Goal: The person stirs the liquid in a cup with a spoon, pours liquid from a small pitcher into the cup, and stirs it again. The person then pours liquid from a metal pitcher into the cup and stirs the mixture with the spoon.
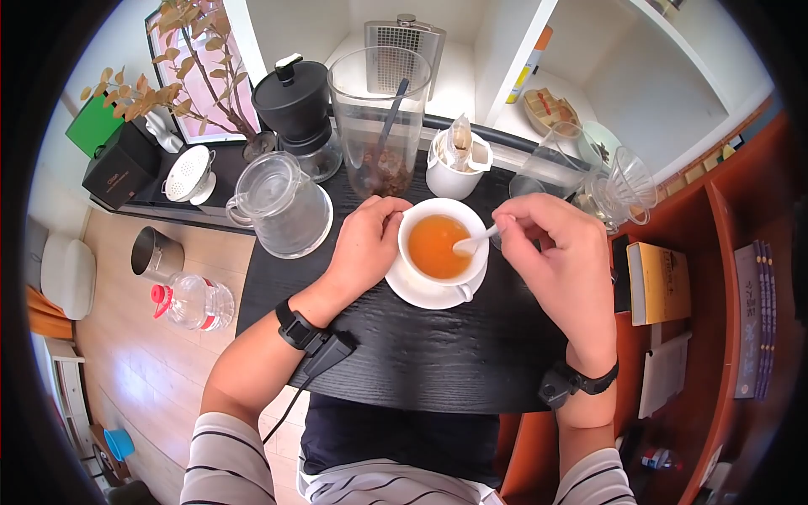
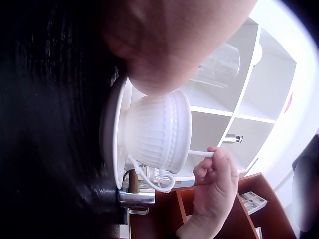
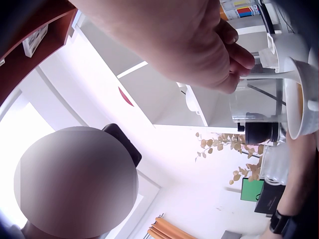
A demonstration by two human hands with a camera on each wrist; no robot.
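Note:
A white teacup [image 1: 459,210] with amber liquid stands on a white saucer [image 1: 421,296]. Ribs run down the cup's side in the left wrist view, and its visible handle points toward the lower right in the head view. My left hand [image 1: 369,236] holds the cup at its left side, thumb and index finger at the rim. Between thumb and fingers, my right hand [image 1: 560,252] pinches the end of a white spoon [image 1: 474,241]. The spoon slants over the right rim, its bowl in the liquid.
Behind the cup stand a white mug with a drip bag [image 1: 457,172], a tall glass vessel [image 1: 362,126] and a black grinder [image 1: 293,105]. A lidded glass pitcher [image 1: 273,202] is left, a glass dripper [image 1: 627,189] right. A water bottle [image 1: 198,303] stands beyond the table's left edge.

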